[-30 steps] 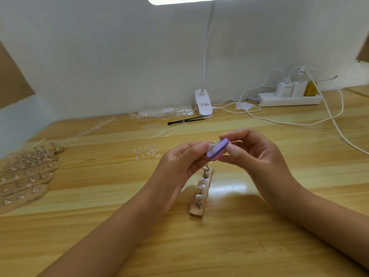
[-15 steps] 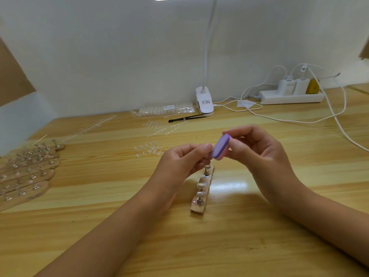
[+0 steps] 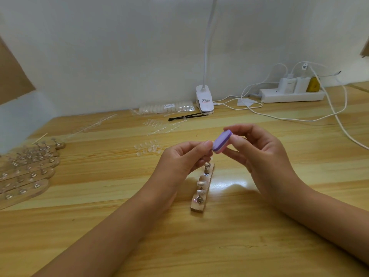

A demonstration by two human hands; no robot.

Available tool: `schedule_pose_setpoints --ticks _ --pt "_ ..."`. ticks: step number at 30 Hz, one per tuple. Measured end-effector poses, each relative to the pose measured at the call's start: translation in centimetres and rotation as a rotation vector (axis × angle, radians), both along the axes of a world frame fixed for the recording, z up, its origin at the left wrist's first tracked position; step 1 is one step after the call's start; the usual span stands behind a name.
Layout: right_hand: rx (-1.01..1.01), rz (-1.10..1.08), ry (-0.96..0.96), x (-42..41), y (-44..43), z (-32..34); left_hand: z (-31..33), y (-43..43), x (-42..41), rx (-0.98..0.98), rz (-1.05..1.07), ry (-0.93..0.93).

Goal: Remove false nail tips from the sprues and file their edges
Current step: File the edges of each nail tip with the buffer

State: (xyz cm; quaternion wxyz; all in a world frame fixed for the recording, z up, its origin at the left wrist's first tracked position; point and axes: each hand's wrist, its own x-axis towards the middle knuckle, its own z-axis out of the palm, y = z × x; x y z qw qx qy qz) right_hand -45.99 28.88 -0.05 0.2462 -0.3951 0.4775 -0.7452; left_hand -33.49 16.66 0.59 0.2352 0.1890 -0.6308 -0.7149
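My right hand (image 3: 257,152) pinches a small purple nail file block (image 3: 221,141) between thumb and fingers. My left hand (image 3: 183,158) has its fingertips pinched together right against the block's lower left edge; whatever they hold is too small and hidden to see. Below both hands a wooden nail stand (image 3: 201,188) lies on the table (image 3: 259,226), with nail tips on its metal pegs. Loose clear nail tips (image 3: 147,147) lie beyond my left hand, and clear sprues (image 3: 165,126) lie farther back.
Several more wooden stands (image 3: 26,172) are stacked at the left edge. A bag of nail tips (image 3: 165,107), a black brush (image 3: 185,116) and a clip lamp base (image 3: 204,100) sit by the wall. A power strip (image 3: 291,94) with trailing white cables (image 3: 337,120) occupies the back right.
The purple block has tilted more upright in my right hand and shifted slightly against my left fingertips. Both hands stay over the wooden stand.
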Motion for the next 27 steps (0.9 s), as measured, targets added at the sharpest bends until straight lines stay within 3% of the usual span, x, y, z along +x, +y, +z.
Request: schedule_pose_setpoints --ticks 7,14,21,27 --pt "0.078 0.078 0.016 -0.1 -0.1 -0.1 -0.2 -0.1 0.0 -0.006 0.019 -0.003" --pt "0.008 0.04 -0.107 -0.9 0.0 0.8 -0.5 -0.1 0.1 -0.115 0.059 -0.001" --pt "0.002 0.099 -0.279 -1.1 -0.3 0.6 -0.3 -0.2 0.0 -0.04 0.052 0.039" --pt "0.147 0.189 -0.032 -0.7 -0.4 -0.3 -0.8 0.0 -0.1 -0.077 0.035 0.045"
